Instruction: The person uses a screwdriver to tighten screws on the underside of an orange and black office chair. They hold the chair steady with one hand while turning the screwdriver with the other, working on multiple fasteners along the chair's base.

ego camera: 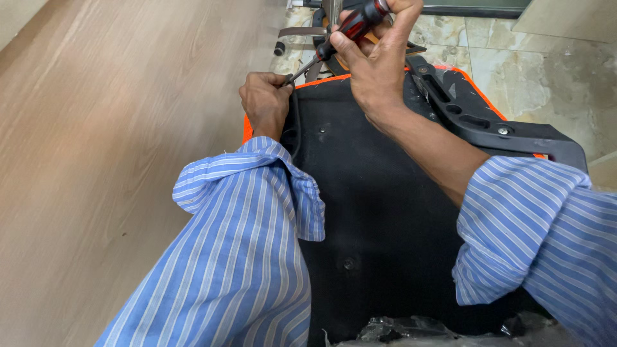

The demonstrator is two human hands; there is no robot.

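Observation:
My right hand [376, 61] grips a screwdriver [347, 29] with a red and black handle, its metal shaft slanting down and left. The tip meets the upper left edge of a black panel [373, 212] with an orange rim, which looks like the underside of a chair seat. My left hand [265, 103] is closed on that same edge, right beside the tip. Both arms wear rolled-up blue striped sleeves.
A black plastic armrest bracket [488, 125] with slots and a screw sits on the panel's right side. Chair base legs with a castor [280, 47] show beyond the panel. A wood-grain wall [109, 160] fills the left; tiled floor [533, 71] lies at the right. Crumpled clear plastic [411, 331] lies at the bottom.

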